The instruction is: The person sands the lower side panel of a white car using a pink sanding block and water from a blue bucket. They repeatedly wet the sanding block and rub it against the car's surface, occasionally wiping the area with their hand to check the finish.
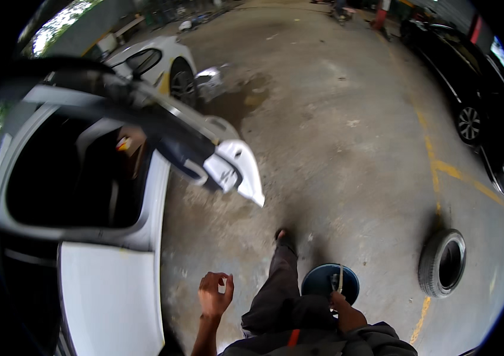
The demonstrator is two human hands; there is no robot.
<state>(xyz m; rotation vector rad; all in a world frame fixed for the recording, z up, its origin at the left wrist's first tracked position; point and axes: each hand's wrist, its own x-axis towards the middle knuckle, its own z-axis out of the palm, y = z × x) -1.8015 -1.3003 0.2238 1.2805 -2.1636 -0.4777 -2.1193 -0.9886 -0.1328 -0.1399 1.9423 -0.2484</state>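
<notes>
My left hand point(213, 295) hangs over the floor beside the white car, away from its body. Its fingers curl round toward the thumb, leaving a ring-shaped gap with nothing visible in it. Low on my right side, my right hand point(339, 302) is closed around the pale handle of a dark blue bucket point(312, 285). That handle point(341, 276) runs across the bucket's mouth. Something greyish shows inside, too dark to make out. One foot point(280, 234) is forward on the concrete, left of the bucket.
A white car point(109, 291) stands close on my left, its open door point(175, 139) jutting toward my path. Another white car point(172, 62) is beyond it. On the right, a tyre point(427, 267) rests near a yellow floor line point(427, 139); a black car point(451, 71) stands farther off.
</notes>
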